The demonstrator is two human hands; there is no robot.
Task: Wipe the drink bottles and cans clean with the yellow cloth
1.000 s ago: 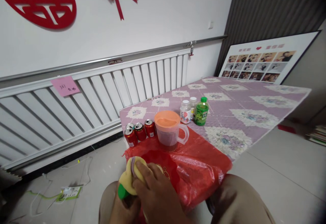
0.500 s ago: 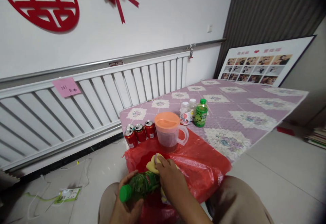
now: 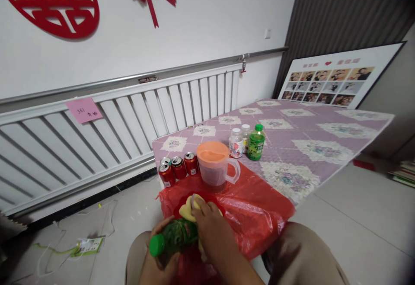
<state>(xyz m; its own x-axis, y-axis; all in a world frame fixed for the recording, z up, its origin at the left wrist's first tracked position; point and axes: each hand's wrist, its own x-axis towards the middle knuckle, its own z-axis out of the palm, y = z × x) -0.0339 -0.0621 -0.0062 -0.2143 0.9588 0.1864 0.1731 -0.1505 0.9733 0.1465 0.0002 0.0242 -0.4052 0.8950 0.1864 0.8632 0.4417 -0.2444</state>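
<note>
My left hand is wrapped round a green bottle with a green cap, held on its side over my lap. My right hand presses a yellow cloth against the bottle's far end. Both sit above a red plastic bag spread on the near corner of the purple quilted bed. Just beyond stand an orange-lidded pitcher, three red cans, two small white-capped bottles and another green bottle.
A white slatted radiator cover with a pink note runs along the wall. Cables and a power strip lie on the floor at left. A photo board leans at the bed's far end. Books lie at right.
A second ago the cloth covered the bottle near its cap. My right hand has slid it along toward the bottle's far end, baring the green body and cap.
</note>
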